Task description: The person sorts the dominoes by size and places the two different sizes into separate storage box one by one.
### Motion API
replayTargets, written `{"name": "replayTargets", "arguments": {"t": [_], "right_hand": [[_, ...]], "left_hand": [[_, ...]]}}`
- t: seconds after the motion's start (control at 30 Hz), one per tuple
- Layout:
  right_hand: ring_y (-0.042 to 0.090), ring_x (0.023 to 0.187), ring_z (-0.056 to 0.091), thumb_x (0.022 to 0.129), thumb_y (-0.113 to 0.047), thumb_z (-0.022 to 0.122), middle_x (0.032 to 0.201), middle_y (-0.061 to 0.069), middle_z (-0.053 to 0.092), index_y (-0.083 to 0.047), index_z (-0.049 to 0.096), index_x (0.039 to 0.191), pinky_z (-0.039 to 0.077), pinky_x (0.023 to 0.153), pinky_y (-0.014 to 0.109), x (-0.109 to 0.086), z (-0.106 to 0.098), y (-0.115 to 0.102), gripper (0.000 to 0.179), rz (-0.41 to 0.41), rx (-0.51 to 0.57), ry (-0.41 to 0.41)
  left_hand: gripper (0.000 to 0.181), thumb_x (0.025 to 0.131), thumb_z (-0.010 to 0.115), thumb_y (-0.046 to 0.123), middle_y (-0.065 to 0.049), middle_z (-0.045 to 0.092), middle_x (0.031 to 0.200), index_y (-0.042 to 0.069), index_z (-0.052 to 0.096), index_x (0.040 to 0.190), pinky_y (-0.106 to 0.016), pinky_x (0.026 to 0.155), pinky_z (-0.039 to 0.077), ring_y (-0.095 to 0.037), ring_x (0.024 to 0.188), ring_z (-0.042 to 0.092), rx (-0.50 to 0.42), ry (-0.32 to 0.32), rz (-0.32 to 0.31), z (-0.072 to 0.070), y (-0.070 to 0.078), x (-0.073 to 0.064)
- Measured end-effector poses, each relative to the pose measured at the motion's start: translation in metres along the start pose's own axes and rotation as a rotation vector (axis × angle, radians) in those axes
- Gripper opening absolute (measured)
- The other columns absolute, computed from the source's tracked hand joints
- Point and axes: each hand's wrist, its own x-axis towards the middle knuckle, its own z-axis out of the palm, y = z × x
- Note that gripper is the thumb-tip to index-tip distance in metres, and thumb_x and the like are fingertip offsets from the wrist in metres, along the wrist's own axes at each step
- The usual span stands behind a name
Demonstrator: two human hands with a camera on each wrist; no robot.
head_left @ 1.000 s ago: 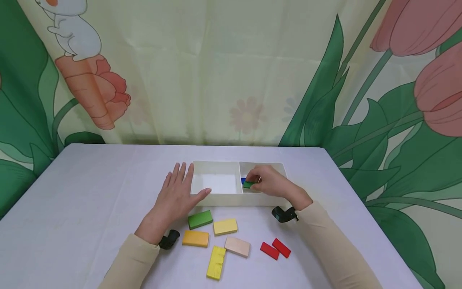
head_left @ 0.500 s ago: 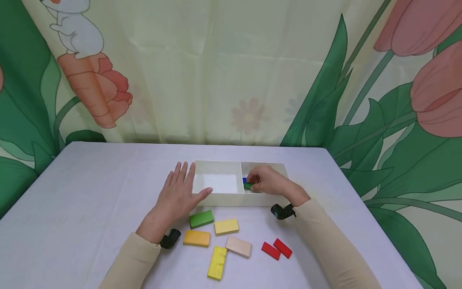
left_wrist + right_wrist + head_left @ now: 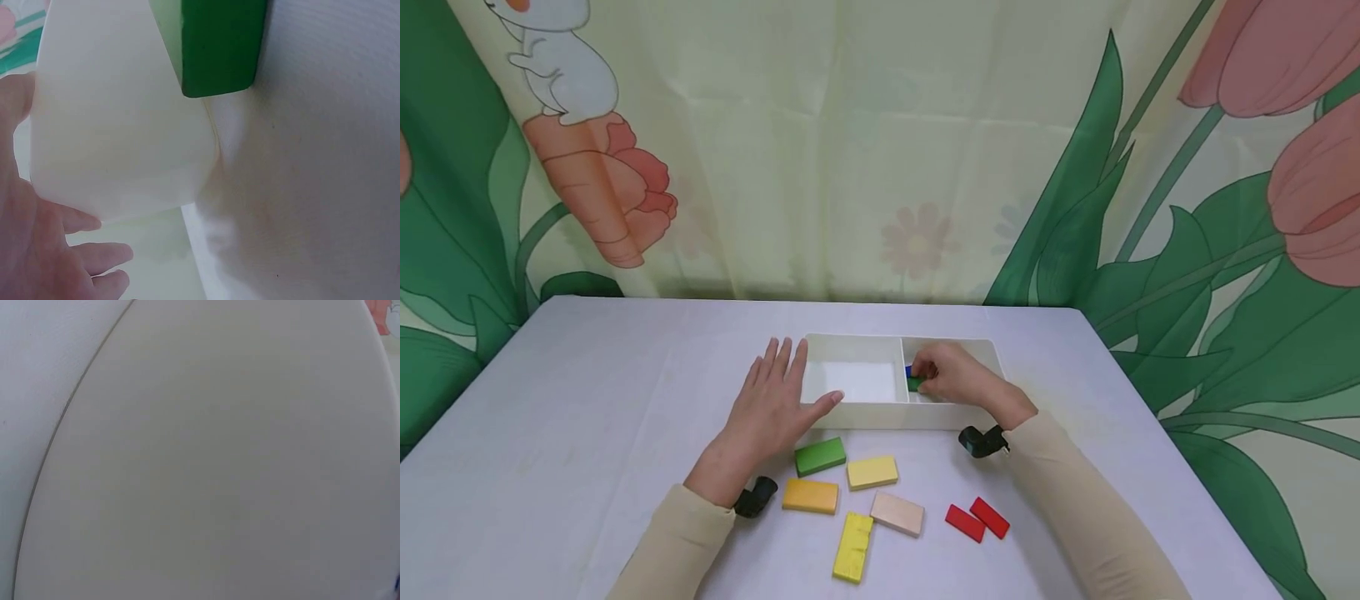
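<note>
A white two-compartment box (image 3: 917,416) stands mid-table. At its left end my left hand (image 3: 767,404) touches the box with its fingers spread and straight; the left wrist view has the thumb at the rim and fingers along the end wall. My right hand (image 3: 958,379) reaches into the right compartment. Its thumb and fingers pinch a small green block (image 3: 913,385), partly hidden by them. Just behind that block a small blue block (image 3: 908,371) shows a sliver. The right wrist view is filled by the box's outer wall (image 3: 212,456), so the right fingers are hidden there.
In front of the box lie a larger green block (image 3: 820,457), a pale yellow block (image 3: 872,472), an orange block (image 3: 810,496), a bright yellow block (image 3: 852,547) and a beige block (image 3: 897,513). Two small red blocks (image 3: 965,523) lie further right. A printed curtain (image 3: 790,167) hangs behind.
The view has shifted slightly. My right hand stays in the right compartment with the green block, which sits a little lower and closer to the box floor. My left hand holds its place.
</note>
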Motion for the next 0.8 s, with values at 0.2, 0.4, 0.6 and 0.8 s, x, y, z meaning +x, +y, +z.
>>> {"name": "replayTargets", "arguments": {"t": [0.2,0.4,0.6,0.8], "right_hand": [[0.018,0.078,0.056,0.080,0.003,0.076,0.088,0.010,0.068,-0.001,0.071,0.092,0.053,0.073,0.029,-0.0048,-0.0033,0.0020,0.014,0.030,-0.010,0.017],[0.018,0.076,0.056,0.080,0.005,0.074,0.086,0.010,0.069,-0.001,0.071,0.091,0.054,0.071,0.028,-0.0008,-0.0010,-0.0003,0.013,0.005,-0.022,0.031],[0.016,0.075,0.058,0.078,0.008,0.071,0.084,0.009,0.070,-0.001,0.071,0.089,0.055,0.071,0.029,0.0027,0.0032,-0.0015,0.014,-0.035,-0.078,0.089],[0.018,0.075,0.056,0.078,0.008,0.074,0.082,0.009,0.067,-0.002,0.069,0.085,0.053,0.071,0.030,0.0040,0.0053,-0.0034,0.013,0.011,-0.078,0.108]], "left_hand": [[0.097,0.093,0.049,0.066,-0.025,0.015,0.164,0.001,0.016,0.158,-0.058,0.124,0.013,-0.042,0.153,0.008,0.013,0.003,0.000,-0.0008,0.0002,0.0009],[0.098,0.093,0.048,0.067,-0.024,0.015,0.164,0.001,0.015,0.158,-0.058,0.124,0.013,-0.042,0.153,0.008,0.013,0.000,0.002,-0.0011,0.0009,0.0017],[0.097,0.094,0.049,0.066,-0.025,0.016,0.163,0.001,0.016,0.158,-0.058,0.123,0.013,-0.043,0.153,0.008,0.010,-0.005,-0.006,-0.0012,0.0009,0.0006],[0.098,0.093,0.049,0.066,-0.025,0.015,0.164,0.001,0.015,0.158,-0.058,0.124,0.012,-0.042,0.153,0.007,0.001,-0.012,-0.012,-0.0013,0.0011,0.0003]]}}
